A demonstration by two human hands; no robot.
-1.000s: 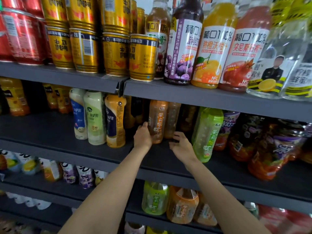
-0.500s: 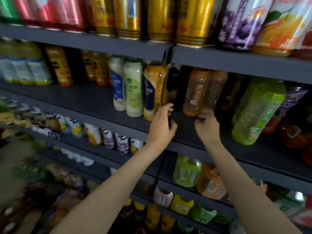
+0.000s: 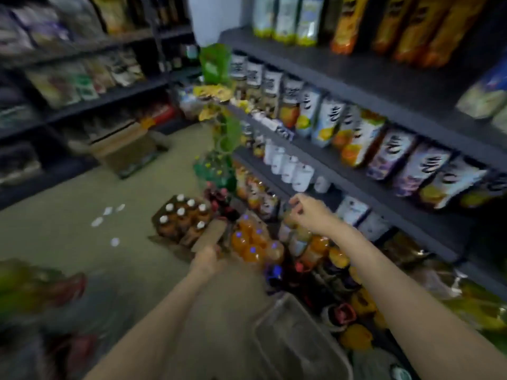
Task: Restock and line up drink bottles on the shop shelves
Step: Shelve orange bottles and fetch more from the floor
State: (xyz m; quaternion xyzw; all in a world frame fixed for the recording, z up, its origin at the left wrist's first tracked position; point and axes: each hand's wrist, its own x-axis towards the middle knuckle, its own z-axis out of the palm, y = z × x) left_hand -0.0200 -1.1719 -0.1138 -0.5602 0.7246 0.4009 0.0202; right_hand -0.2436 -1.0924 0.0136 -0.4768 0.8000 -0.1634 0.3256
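Observation:
The picture is blurred and looks down at the aisle floor. A cardboard case of brown bottles with white caps [image 3: 182, 218] stands open on the floor, next to a pack of orange bottles with blue caps [image 3: 253, 244]. My left hand [image 3: 207, 259] hangs low by the case's cardboard flap [image 3: 210, 235], its fingers hidden. Further right, my right hand [image 3: 310, 212] hovers over mixed bottles [image 3: 301, 239] below the lowest shelf, fingers loosely curled, holding nothing that I can make out. On the dark shelves [image 3: 356, 86] to the right stand rows of juice bottles [image 3: 356, 135] and white bottles [image 3: 290, 166].
A clear plastic bin [image 3: 288, 338] lies near my right forearm. Yellow and red bottles [image 3: 356, 305] crowd the floor along the shelf base. A second cardboard box [image 3: 129, 152] sits up the aisle by the left shelving [image 3: 82, 100]. White scraps [image 3: 109, 212] dot the floor.
My view has swung down and left from the middle shelf to the floor. Both hands left the bottles on the shelf and dropped toward the cases on the floor.

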